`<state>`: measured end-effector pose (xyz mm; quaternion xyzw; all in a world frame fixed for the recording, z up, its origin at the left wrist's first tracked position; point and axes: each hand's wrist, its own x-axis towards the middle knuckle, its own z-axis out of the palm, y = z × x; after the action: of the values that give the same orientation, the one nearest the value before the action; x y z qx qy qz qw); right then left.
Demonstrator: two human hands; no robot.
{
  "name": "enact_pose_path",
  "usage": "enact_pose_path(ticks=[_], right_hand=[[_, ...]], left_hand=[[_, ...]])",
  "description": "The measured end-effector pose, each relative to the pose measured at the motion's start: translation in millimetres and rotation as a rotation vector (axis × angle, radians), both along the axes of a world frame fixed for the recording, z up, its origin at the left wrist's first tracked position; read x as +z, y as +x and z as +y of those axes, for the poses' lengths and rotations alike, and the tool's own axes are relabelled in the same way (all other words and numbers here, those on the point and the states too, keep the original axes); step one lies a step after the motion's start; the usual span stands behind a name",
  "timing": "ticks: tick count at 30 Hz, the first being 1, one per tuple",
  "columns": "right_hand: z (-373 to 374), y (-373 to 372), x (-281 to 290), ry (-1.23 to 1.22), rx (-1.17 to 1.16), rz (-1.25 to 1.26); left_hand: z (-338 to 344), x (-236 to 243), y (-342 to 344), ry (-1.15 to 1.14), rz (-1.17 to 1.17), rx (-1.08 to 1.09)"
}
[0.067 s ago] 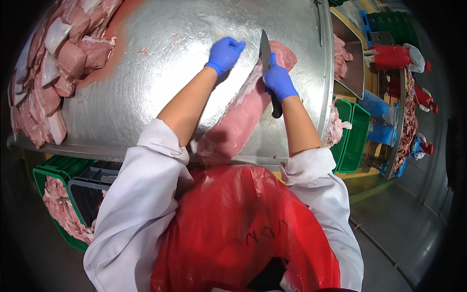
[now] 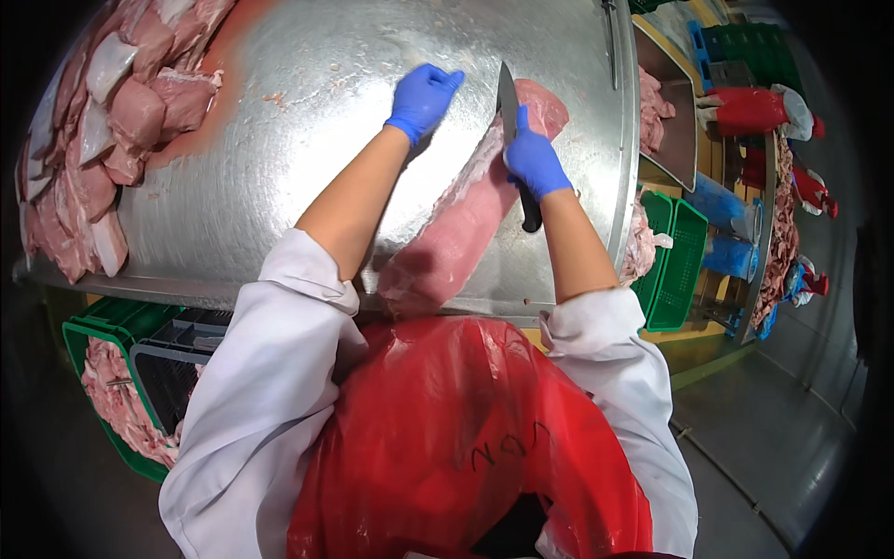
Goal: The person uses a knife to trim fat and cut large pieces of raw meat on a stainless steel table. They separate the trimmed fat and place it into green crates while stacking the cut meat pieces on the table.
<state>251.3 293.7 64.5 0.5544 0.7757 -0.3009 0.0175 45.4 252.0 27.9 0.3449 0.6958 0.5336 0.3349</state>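
My right hand (image 2: pixel 536 158), in a blue glove, is closed on the black handle of a knife (image 2: pixel 506 98), its blade pointing away from me along the top end of a long pink strip of meat (image 2: pixel 447 247) with a pale fatty side. The meat lies diagonally on the steel table (image 2: pixel 326 84). My left hand (image 2: pixel 424 101), also gloved in blue, is curled closed above the table, left of the blade and apart from the meat; whether it holds anything is hidden.
A meat pile (image 2: pixel 140 116) covers the table's left side. Crates (image 2: pixel 107 326) with trimmings sit below left; a tray (image 2: pixel 680 149) of meat and green crates (image 2: pixel 684 270) are at right. Co-workers (image 2: pixel 754 112) in red aprons stand by another table farther right. A steel rod lies top right.
My left hand has moved slightly to the left and away from the knife. My right hand and the knife have shifted only very slightly.
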Motion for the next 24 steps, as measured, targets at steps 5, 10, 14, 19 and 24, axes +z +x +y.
enact_pose_path(ticks=[5, 10, 14, 19, 24], right_hand=[[-105.9, 49.4, 76.6, -0.417, -0.026, 0.14], [-166.3, 101.6, 187.1, -0.749, -0.292, 0.227], [-139.8, 99.1, 163.6, -0.403, -0.425, 0.331], [-88.4, 59.7, 58.4, -0.094, -0.245, 0.364], [-65.8, 6.4, 39.3, -0.181, -0.145, 0.119]], left_hand=[[-2.0, -3.9, -68.9, 0.056, 0.044, 0.303], [-0.8, -25.9, -34.8, -0.004, -0.205, 0.184], [-19.1, -10.9, 59.4, -0.398, 0.315, -0.579], [-7.5, -91.3, 60.7, -0.118, 0.241, -0.616], [-10.5, -75.9, 63.6, -0.167, 0.095, -0.596]])
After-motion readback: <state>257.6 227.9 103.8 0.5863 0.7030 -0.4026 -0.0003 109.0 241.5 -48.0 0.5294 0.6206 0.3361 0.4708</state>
